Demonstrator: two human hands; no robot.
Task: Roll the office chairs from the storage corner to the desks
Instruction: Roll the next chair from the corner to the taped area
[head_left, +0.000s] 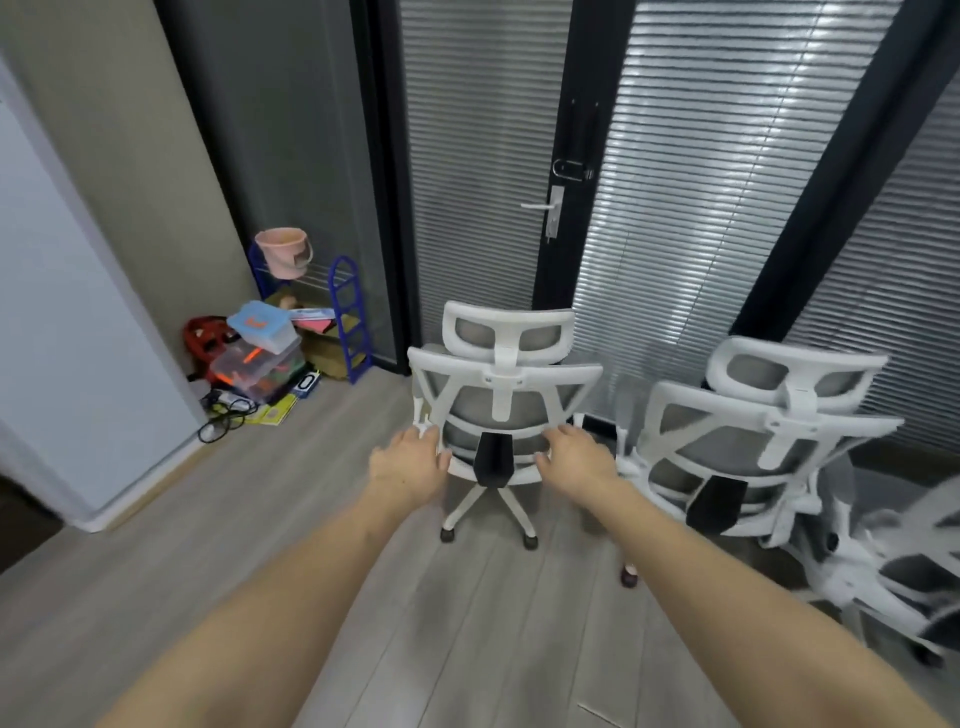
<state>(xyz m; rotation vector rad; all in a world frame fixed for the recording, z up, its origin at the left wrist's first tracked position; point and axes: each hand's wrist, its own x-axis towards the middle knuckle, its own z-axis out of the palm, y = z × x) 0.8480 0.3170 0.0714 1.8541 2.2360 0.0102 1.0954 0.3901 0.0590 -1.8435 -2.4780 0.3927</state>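
A white-framed office chair (506, 374) with grey mesh back and headrest stands in front of me, its back toward me, on castors. My left hand (410, 462) grips the left edge of its backrest frame, thumb on the inner side. My right hand (576, 457) holds the right edge of the same backrest, thumb inward and fingers over the frame. A second matching chair (769, 415) stands close on the right, also with its back to me. Part of a third white chair (883, 587) shows blurred at the lower right.
A glass door with blinds and a metal handle (543, 207) is right behind the chairs. In the left corner sit a blue rack (349, 317), a pink bucket (284, 252), plastic boxes (260, 353) and cables on the floor. A white panel (62, 332) stands at the left. Grey wood floor (260, 519) stretches toward me.
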